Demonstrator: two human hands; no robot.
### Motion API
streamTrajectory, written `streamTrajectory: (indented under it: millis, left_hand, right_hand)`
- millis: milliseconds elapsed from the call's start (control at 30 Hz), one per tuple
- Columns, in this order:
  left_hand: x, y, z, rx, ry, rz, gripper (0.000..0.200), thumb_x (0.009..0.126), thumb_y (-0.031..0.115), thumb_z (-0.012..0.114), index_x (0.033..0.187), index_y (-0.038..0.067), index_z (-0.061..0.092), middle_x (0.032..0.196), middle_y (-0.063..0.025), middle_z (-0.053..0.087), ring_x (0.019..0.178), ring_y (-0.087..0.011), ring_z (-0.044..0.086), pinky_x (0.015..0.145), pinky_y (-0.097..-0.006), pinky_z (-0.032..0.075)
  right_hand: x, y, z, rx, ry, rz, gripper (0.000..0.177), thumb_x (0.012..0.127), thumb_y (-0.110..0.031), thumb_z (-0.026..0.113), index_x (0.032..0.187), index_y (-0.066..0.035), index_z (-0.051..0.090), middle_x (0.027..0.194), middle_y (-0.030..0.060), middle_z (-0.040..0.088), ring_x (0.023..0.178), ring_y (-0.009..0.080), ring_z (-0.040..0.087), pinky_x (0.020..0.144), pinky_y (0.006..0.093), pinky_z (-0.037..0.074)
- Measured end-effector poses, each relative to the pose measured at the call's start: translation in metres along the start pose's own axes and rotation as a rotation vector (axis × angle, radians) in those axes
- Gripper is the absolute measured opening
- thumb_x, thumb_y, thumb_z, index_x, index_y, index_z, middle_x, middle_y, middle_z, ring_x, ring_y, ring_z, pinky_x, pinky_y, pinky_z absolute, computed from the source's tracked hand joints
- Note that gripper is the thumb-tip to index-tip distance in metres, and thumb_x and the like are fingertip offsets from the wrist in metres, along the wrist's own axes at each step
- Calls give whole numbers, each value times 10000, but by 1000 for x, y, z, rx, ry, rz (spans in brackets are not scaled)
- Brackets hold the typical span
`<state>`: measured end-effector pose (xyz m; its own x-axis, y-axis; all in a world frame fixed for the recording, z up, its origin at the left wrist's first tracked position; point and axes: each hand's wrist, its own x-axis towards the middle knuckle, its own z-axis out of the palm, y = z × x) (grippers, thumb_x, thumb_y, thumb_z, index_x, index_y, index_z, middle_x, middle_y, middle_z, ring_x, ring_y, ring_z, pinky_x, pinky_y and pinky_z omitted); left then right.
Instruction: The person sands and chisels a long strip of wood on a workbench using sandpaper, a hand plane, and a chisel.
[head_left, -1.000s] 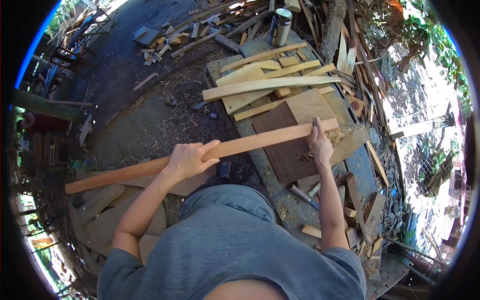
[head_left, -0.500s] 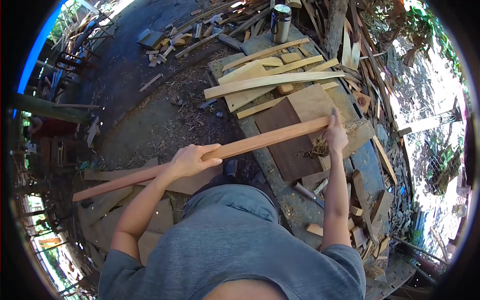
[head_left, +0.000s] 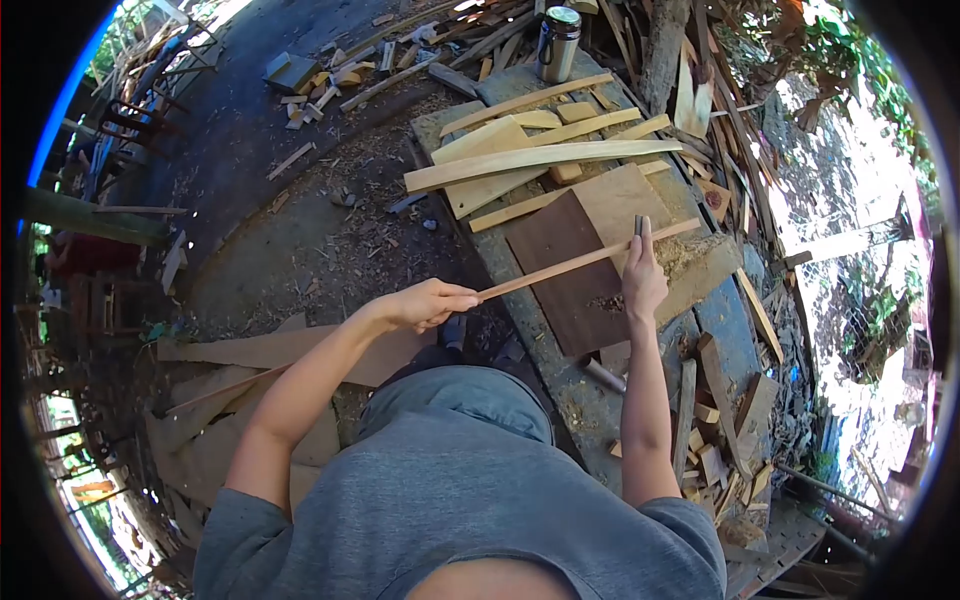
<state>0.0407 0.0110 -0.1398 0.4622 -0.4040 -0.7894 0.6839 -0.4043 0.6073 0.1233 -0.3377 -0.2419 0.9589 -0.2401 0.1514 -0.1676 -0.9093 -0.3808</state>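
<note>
A long reddish wooden strip [head_left: 560, 268] slants across in front of my body, its narrow edge turned up toward me. My left hand [head_left: 432, 304] is closed around it near the middle, and the hand and forearm hide part of its length. Further along, close to the strip's far right end, my right hand [head_left: 645, 285] is closed on it with fingers pointing up. A small dark grey piece shows at the right fingertips; its kind I cannot make out. Below the strip lies a dark brown board [head_left: 565, 275] beside a lighter board [head_left: 622, 200] on the workbench.
Several pale wood strips [head_left: 540, 165] lie across the bench's far part. A steel flask [head_left: 558, 45] stands at its far corner. Offcuts [head_left: 715, 420] are heaped on the right, and a metal tube [head_left: 604, 376] lies near the bench edge. Wood scraps and cardboard [head_left: 250, 347] cover the ground at left.
The strip has rolled from its broad face onto its narrow edge. My left hand has moved right and up, and my right hand slightly left; the grey piece now shows at its fingertips.
</note>
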Motion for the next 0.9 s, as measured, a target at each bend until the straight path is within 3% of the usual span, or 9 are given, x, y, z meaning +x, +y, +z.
streamTrajectory:
  millis: [167, 200, 267, 400, 467, 600, 733, 800, 900]
  left_hand:
    - [26, -1, -1, -77, -56, 19, 453, 999, 343, 544, 1368, 83, 532, 575, 70, 351, 461, -43, 320, 413, -223, 271]
    - [25, -2, 0, -94, -65, -3, 454, 1001, 338, 542, 1372, 78, 524, 574, 72, 350, 456, -43, 320, 411, -220, 267]
    - [25, -4, 5, -114, -79, 11, 452, 1002, 338, 541, 1369, 75, 523, 572, 75, 350, 456, -39, 319, 407, -217, 263]
    - [26, 12, 23, -156, -63, 111, 438, 1009, 338, 530, 1353, 68, 532, 559, 84, 338, 451, -27, 317, 397, -206, 254]
    - [35, 23, 28, -122, -20, 186, 419, 1011, 333, 527, 1340, 75, 543, 557, 85, 336, 440, -25, 304, 396, -207, 255]
    - [54, 52, 22, -203, -98, 193, 391, 976, 281, 593, 1319, 101, 552, 587, 77, 341, 425, -34, 275, 402, -223, 224]
    - [95, 58, 11, -49, -100, 219, 430, 876, 125, 627, 1300, 107, 556, 596, 61, 351, 425, -46, 284, 411, -239, 220]
    - [109, 62, 11, 163, 27, 190, 503, 834, 88, 595, 1332, 128, 543, 605, 44, 360, 439, -80, 321, 412, -253, 277]
    - [120, 61, 10, 312, 107, 261, 575, 802, 93, 581, 1371, 137, 515, 648, -24, 492, 481, -139, 455, 444, -303, 387]
  right_hand:
    - [-92, -86, -8, 173, -122, -224, 521, 965, -375, 525, 1466, -336, 385, 633, 144, 636, 531, 359, 629, 491, 495, 497]
    - [-109, -98, -11, 155, -166, -271, 519, 964, -359, 540, 1462, -323, 398, 677, 141, 654, 582, 351, 654, 522, 493, 502]
    - [-113, -107, -31, 376, -365, -177, 486, 993, -287, 495, 1470, -263, 403, 1037, 228, 677, 851, 372, 687, 713, 464, 530]
    - [-100, -89, -29, 606, -140, -250, 542, 995, -285, 513, 1506, -267, 332, 961, 231, 685, 826, 376, 688, 695, 415, 532]
    - [-89, -93, -37, 758, -99, -116, 568, 1009, -273, 490, 1530, -219, 271, 1026, 252, 671, 858, 382, 683, 725, 379, 524]
    - [-52, -112, -50, 661, -163, 87, 550, 1022, -290, 464, 1526, -197, 266, 898, 258, 683, 792, 407, 682, 674, 399, 519]
    - [-32, -97, -2, 410, -165, 1, 581, 1008, -433, 426, 1525, -233, 250, 852, 261, 684, 775, 443, 671, 641, 479, 518]
    - [-31, -103, 0, 355, -223, 62, 603, 1000, -459, 421, 1529, -248, 222, 853, 257, 687, 767, 428, 680, 653, 491, 521]
    - [-27, -109, -3, 706, -367, 331, 600, 998, -350, 508, 1522, -250, 233, 840, 126, 655, 756, 206, 700, 602, 309, 572]
